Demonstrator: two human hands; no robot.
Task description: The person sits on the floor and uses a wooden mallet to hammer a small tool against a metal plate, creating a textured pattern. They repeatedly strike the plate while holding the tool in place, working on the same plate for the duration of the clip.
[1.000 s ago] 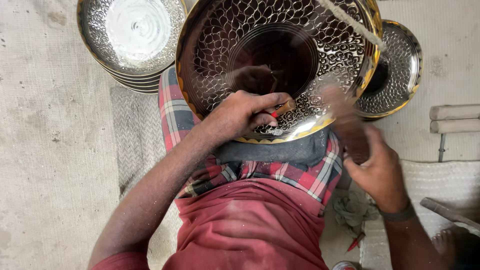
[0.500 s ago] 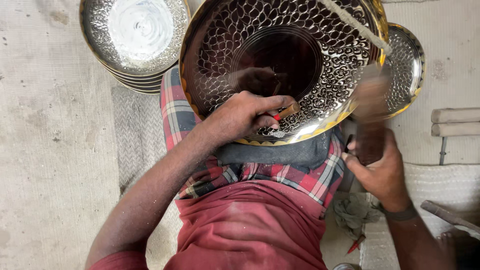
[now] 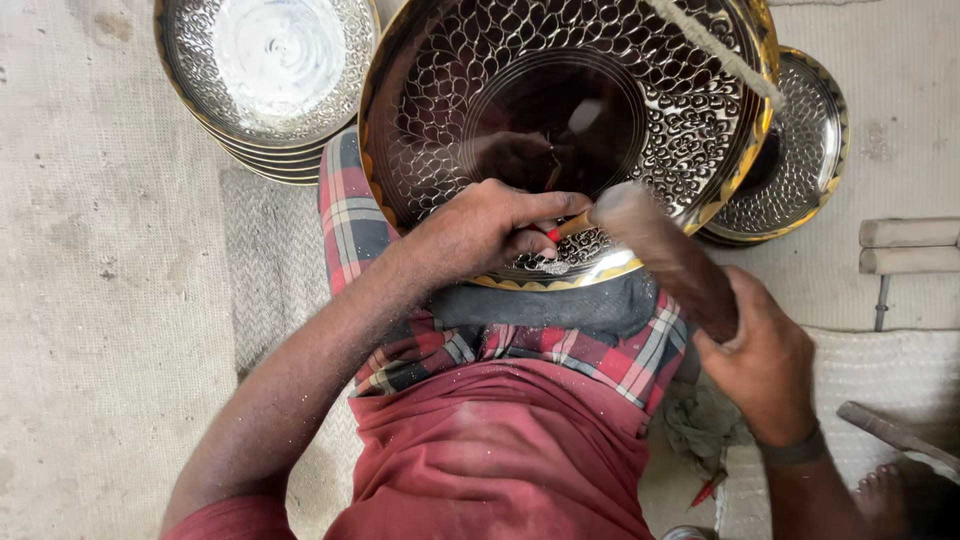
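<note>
1. The large engraved metal plate (image 3: 560, 120) lies across the person's lap, directly ahead of both hands, with its near rim resting on the dark cloth over the checked wrap (image 3: 520, 345). Its face is tilted up toward the camera.
2. A small chisel (image 3: 568, 226) stands on the plate's patterned band just inside the near rim. Its long axis runs roughly left to right, with the wooden butt pointing right.
3. The left hand (image 3: 480, 235) is closed around the chisel and rests on the plate's near edge; it is the nearer hand to the plate.
4. The right hand (image 3: 765, 365) is wrapped tightly about the lower end of a wooden mallet (image 3: 665, 255). The mallet slants up and to the left, and its blurred head sits just beside the chisel's butt; I cannot tell whether they touch.
5. The right hand itself is off the plate, below and to the right of its rim, with open room over the pale mat (image 3: 900, 370).
6. A stack of engraved plates (image 3: 265, 70) lies beyond the left forearm, and a smaller plate (image 3: 800, 150) is tucked partly under the large plate's right edge.
7. A cord (image 3: 715, 50) crosses the upper right of the plate.
</note>
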